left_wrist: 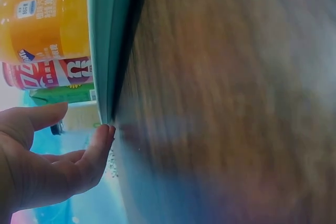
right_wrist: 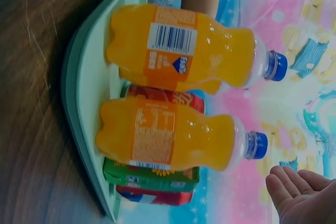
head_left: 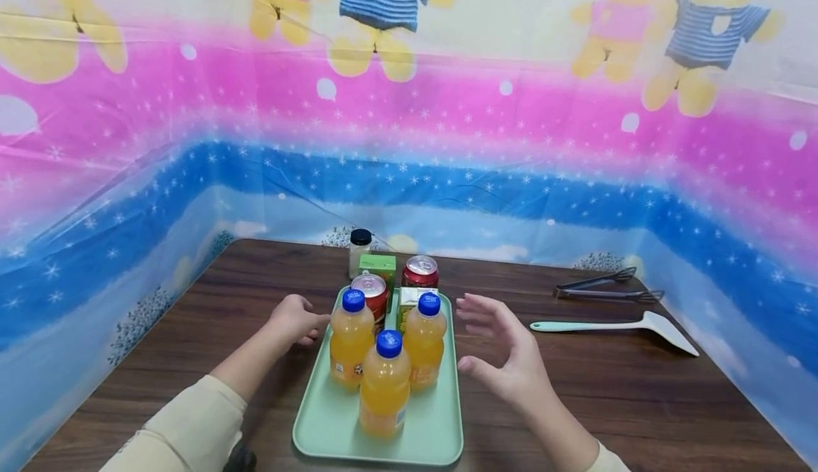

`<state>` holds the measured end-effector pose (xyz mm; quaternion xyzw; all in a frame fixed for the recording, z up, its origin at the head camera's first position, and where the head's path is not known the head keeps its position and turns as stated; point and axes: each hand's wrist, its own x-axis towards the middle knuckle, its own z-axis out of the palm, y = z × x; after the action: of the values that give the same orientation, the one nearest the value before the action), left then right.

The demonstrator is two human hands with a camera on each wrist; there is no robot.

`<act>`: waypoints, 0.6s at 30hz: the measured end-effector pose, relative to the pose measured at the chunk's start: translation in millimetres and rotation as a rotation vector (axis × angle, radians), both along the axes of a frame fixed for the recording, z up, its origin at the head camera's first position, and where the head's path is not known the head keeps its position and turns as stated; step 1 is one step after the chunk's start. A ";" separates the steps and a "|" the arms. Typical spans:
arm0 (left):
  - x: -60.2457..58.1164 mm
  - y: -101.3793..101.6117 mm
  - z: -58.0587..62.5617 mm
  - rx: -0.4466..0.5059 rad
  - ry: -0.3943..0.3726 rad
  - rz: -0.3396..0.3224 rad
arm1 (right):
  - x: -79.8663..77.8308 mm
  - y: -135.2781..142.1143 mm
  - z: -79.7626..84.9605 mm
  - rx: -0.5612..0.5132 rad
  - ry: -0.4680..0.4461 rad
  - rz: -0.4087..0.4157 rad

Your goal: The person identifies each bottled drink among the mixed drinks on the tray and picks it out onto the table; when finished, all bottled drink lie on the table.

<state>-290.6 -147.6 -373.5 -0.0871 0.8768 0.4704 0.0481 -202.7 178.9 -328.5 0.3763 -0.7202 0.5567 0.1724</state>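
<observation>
Tray (head_left: 319,429), pale green, lies on the wooden table (head_left: 505,429) between the hands, bearing three orange bottles (head_left: 385,401) with cans (head_left: 381,305) and cartons (head_left: 379,265) behind. The left hand (head_left: 295,319) curves loosely at the left rim – whether its fingertips touch is hard to tell. The right hand (head_left: 505,351) is spread wide beside the right rim, holding nothing. It looks stiff, probably smooth, and weighty when loaded – bottles could slide or tip, so both long rims, gripped level near mid-load, seem the best hold.

Head view forward and down, wrist views low, close, tray (head_left: 329,419) shared
</observation>
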 end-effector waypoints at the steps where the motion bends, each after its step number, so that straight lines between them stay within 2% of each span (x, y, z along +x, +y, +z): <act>1: -0.3 0.9 -0.3 0.007 -0.005 0.003 | 0.6 -1.4 -0.5 -0.001 -0.008 0.007; 9: -0.9 6.3 -3.9 0.042 -0.024 -0.003 | 5.4 -13.3 -4.9 -0.038 -0.068 0.070; 14: -0.8 8.0 -4.1 0.051 -0.042 -0.017 | 6.9 -19.6 -6.7 -0.037 -0.110 0.049; 18: -1.3 8.7 -5.6 0.065 -0.047 -0.032 | 7.1 -24.1 -9.2 -0.016 -0.106 0.035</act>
<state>-292.0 -139.0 -379.1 -0.0823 0.8609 0.4957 0.0793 -195.6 154.9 -337.7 0.3574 -0.7173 0.5845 0.1272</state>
